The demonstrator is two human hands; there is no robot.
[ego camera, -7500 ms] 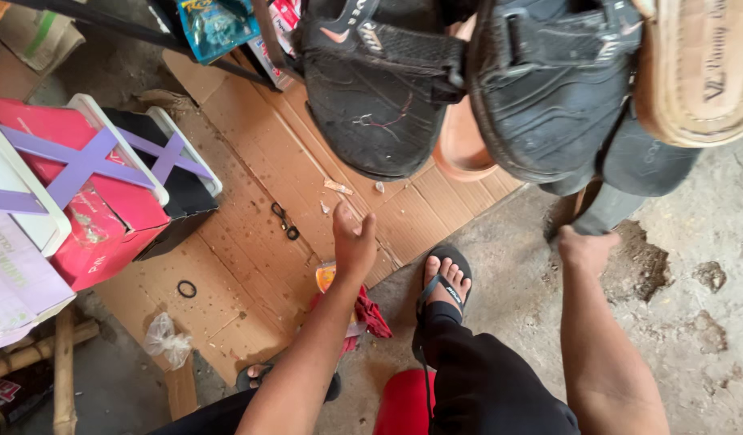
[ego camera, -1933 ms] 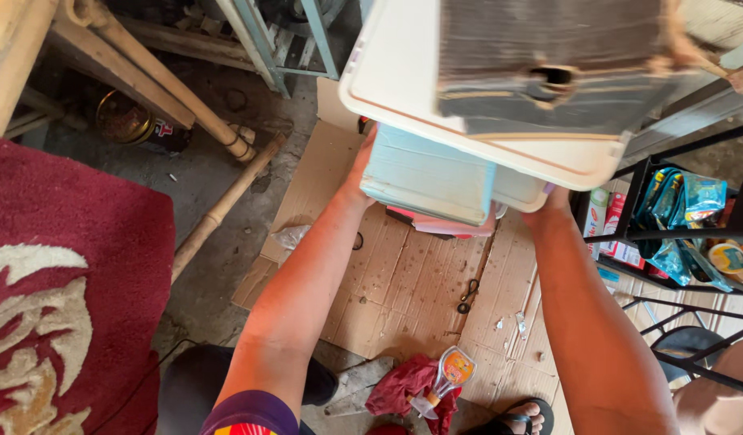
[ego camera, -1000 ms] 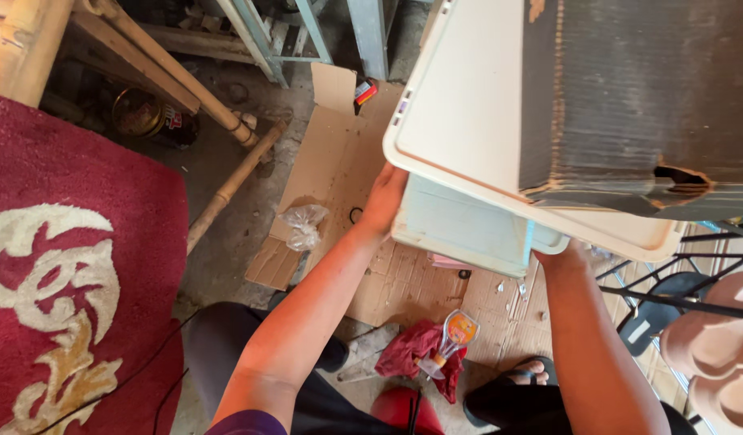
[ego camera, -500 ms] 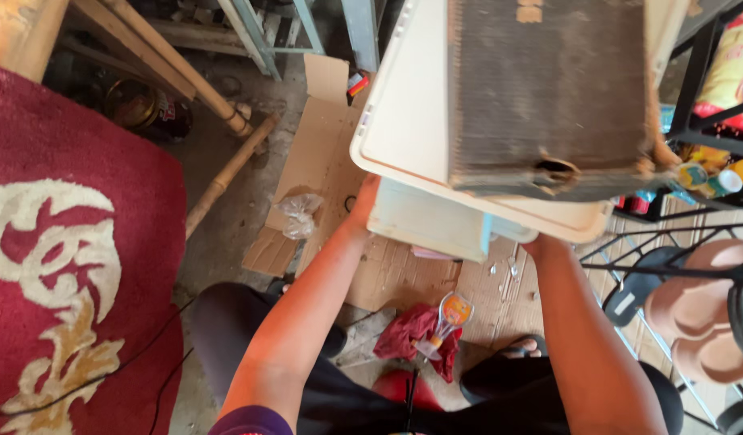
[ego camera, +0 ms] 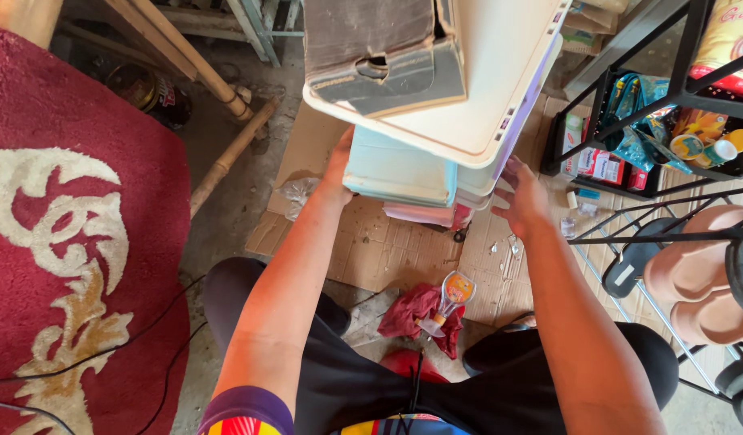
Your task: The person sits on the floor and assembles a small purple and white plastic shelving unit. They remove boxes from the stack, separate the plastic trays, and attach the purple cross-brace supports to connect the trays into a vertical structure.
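Since half a second ago my right hand has come off the stack of plastic boxes and is now hovering just beside its right edge, fingers spread wide and holding nothing, while the stack is sitting higher in the frame. I'm keeping my left hand pressed flat against the left side of the pale blue box, so it is the nearer hand; the stack's long axis is running up toward the upper right, above the cardboard sheet.
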